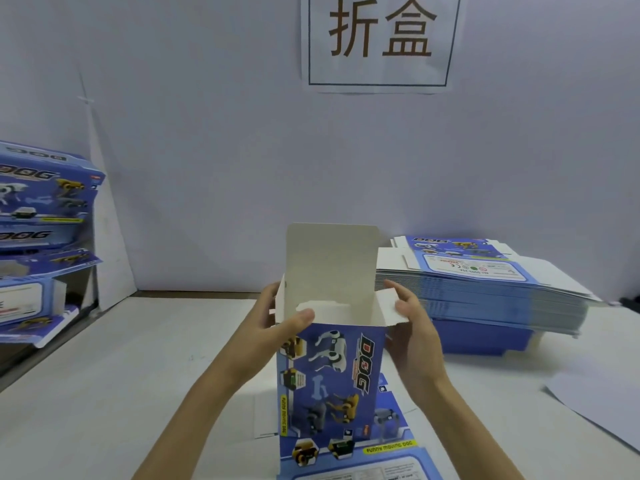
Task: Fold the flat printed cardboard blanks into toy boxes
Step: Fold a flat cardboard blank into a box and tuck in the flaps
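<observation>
A blue printed toy box [329, 382] with robot-dog pictures stands upright in front of me, its top open and its white lid flap [332, 261] sticking straight up at the back. My left hand [277, 323] grips the box's upper left corner, thumb over the front rim. On the right, my right hand [412, 323] pinches the small white side flap [389, 306]. A flat blank [398, 445] lies on the table under the box.
A tall stack of flat blanks [485, 289] sits on the white table [138, 375] at the right. Folded boxes [38, 237] are piled at the far left. A paper sign [381, 39] hangs on the wall. A loose white sheet [602, 407] lies at the right edge.
</observation>
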`<state>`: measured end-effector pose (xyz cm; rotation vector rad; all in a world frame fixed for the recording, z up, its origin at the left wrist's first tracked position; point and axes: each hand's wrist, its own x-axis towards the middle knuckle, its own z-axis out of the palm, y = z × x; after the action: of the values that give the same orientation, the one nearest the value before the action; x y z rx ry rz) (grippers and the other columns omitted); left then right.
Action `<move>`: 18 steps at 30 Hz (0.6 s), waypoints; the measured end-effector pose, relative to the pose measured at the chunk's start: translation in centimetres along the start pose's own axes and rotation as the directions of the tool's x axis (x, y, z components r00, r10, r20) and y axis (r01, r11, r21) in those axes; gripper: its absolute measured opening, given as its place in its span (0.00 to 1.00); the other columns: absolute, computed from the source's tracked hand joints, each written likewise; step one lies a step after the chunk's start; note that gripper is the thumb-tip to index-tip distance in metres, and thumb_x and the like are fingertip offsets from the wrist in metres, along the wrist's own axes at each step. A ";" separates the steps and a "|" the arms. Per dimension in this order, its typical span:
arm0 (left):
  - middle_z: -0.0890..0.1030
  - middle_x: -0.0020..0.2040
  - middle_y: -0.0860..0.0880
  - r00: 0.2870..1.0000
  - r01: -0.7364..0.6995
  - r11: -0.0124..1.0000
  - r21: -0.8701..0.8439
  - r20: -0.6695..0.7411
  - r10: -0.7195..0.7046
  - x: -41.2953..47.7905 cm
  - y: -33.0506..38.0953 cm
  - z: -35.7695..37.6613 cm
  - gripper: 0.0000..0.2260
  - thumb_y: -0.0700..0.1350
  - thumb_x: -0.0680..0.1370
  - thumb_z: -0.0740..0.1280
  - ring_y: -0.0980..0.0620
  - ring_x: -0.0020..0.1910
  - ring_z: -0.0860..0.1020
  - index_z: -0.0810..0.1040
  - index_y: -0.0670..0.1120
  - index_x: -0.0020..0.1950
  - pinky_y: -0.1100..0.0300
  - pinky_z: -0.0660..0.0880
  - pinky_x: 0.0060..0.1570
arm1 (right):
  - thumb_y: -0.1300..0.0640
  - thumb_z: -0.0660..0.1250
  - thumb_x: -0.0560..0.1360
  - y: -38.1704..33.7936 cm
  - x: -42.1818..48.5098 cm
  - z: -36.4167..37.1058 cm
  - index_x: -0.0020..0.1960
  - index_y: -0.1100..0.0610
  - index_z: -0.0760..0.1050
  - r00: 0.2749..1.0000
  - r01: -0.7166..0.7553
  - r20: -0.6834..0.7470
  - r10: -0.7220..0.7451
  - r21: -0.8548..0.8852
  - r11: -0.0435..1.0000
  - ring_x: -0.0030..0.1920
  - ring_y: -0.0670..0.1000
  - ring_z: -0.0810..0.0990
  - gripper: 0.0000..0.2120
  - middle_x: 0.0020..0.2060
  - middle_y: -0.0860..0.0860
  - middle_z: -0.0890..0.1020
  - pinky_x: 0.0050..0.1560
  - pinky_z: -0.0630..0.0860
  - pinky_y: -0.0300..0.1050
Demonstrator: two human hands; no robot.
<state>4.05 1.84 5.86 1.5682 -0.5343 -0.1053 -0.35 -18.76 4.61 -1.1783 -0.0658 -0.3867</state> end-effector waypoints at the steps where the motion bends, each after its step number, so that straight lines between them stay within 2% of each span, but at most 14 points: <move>1: 0.78 0.59 0.53 1.000 0.005 1.000 -0.004 -0.003 -0.005 0.1 -0.1 0.1 0.28 0.61 0.66 0.73 0.51 0.54 0.81 0.67 0.62 0.62 0.56 0.81 0.44 | 0.56 0.60 0.77 0.8 -0.2 0.3 0.68 0.52 0.68 0.999 -0.001 0.034 -0.001 0.042 0.999 0.46 0.52 0.84 0.19 0.53 0.53 0.82 0.43 0.81 0.47; 3: 0.80 0.56 0.56 1.000 0.010 1.000 -0.027 -0.019 -0.010 0.1 -0.3 0.3 0.24 0.58 0.69 0.73 0.55 0.53 0.82 0.67 0.62 0.62 0.61 0.80 0.39 | 0.54 0.60 0.78 2.3 -0.8 0.9 0.73 0.46 0.61 0.995 -0.038 0.097 0.032 0.060 0.997 0.49 0.55 0.84 0.24 0.56 0.51 0.83 0.45 0.81 0.49; 5: 0.81 0.53 0.58 0.999 0.009 1.000 -0.030 -0.035 -0.010 0.0 -0.3 0.4 0.24 0.57 0.66 0.70 0.59 0.50 0.82 0.69 0.62 0.61 0.64 0.79 0.36 | 0.54 0.57 0.77 2.6 -0.4 1.3 0.75 0.43 0.54 0.991 -0.087 0.109 0.084 0.024 0.996 0.49 0.57 0.84 0.28 0.55 0.52 0.83 0.42 0.82 0.47; 7: 0.81 0.54 0.57 0.999 -0.001 1.000 -0.005 -0.033 0.001 -0.1 -0.2 0.2 0.26 0.60 0.65 0.70 0.58 0.50 0.82 0.68 0.62 0.61 0.64 0.79 0.37 | 0.59 0.56 0.80 2.0 0.6 1.2 0.77 0.48 0.51 0.996 -0.081 0.023 0.082 -0.037 0.996 0.62 0.60 0.77 0.28 0.67 0.58 0.74 0.54 0.78 0.50; 8: 0.80 0.55 0.57 1.000 -0.010 1.000 0.008 -0.028 0.010 -0.1 -0.1 0.1 0.27 0.62 0.65 0.72 0.56 0.51 0.82 0.68 0.62 0.62 0.63 0.79 0.38 | 0.58 0.57 0.81 1.6 0.7 0.8 0.77 0.48 0.53 0.999 -0.021 -0.028 0.019 -0.108 0.994 0.68 0.57 0.72 0.27 0.72 0.56 0.69 0.62 0.73 0.51; 9: 0.80 0.56 0.56 1.000 -0.019 1.000 0.020 -0.023 0.020 -0.1 0.0 0.1 0.27 0.63 0.66 0.73 0.54 0.52 0.82 0.68 0.64 0.62 0.62 0.79 0.39 | 0.56 0.60 0.79 1.1 0.5 0.3 0.75 0.47 0.57 0.992 0.104 -0.043 -0.115 -0.203 0.974 0.70 0.53 0.69 0.26 0.73 0.52 0.68 0.67 0.70 0.49; 11: 0.78 0.59 0.56 0.999 -0.032 0.998 0.059 -0.006 0.032 0.0 0.1 0.0 0.26 0.63 0.66 0.72 0.52 0.55 0.81 0.66 0.67 0.61 0.60 0.80 0.41 | 0.52 0.59 0.76 0.1 -0.5 -0.5 0.70 0.47 0.67 0.891 0.412 -0.028 -0.453 -0.373 0.832 0.70 0.46 0.70 0.22 0.69 0.45 0.73 0.68 0.68 0.42; 13: 0.75 0.63 0.59 0.999 -0.040 0.992 0.122 0.002 0.040 -0.1 0.3 0.0 0.28 0.64 0.63 0.70 0.54 0.57 0.78 0.64 0.69 0.61 0.62 0.80 0.42 | 0.51 0.56 0.77 -0.2 -1.0 -0.8 0.65 0.47 0.73 0.781 0.584 0.123 -0.613 -0.493 0.645 0.67 0.43 0.73 0.18 0.64 0.40 0.77 0.65 0.69 0.35; 15: 0.66 0.67 0.68 0.987 -0.138 0.951 0.277 -0.039 0.154 -0.3 0.6 -0.2 0.31 0.67 0.64 0.68 0.64 0.63 0.71 0.58 0.73 0.64 0.68 0.76 0.48 | 0.52 0.56 0.78 0.4 -1.2 -0.7 0.62 0.47 0.75 0.726 0.658 0.315 -0.612 -0.579 0.482 0.66 0.42 0.74 0.16 0.62 0.38 0.77 0.64 0.70 0.35; 17: 0.60 0.68 0.75 0.930 -0.285 0.813 0.508 -0.061 0.363 -0.6 0.6 -0.9 0.31 0.70 0.69 0.63 0.74 0.66 0.62 0.54 0.71 0.69 0.68 0.68 0.59 | 0.51 0.58 0.77 1.1 -1.1 -0.6 0.61 0.46 0.74 0.721 0.662 0.353 -0.597 -0.605 0.442 0.66 0.40 0.73 0.14 0.62 0.38 0.76 0.64 0.70 0.35; 18: 0.61 0.68 0.73 0.896 -0.333 0.742 0.581 -0.051 0.442 -0.7 0.6 -1.4 0.29 0.72 0.71 0.58 0.74 0.67 0.61 0.57 0.69 0.70 0.64 0.66 0.62 | 0.50 0.59 0.78 1.4 -1.0 -0.9 0.61 0.46 0.74 0.720 0.660 0.340 -0.605 -0.605 0.445 0.66 0.38 0.72 0.13 0.63 0.38 0.75 0.64 0.70 0.34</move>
<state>3.80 3.43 6.38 1.9720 -0.7823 0.5714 -0.95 -18.87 2.80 -1.9255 -0.4877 -1.1246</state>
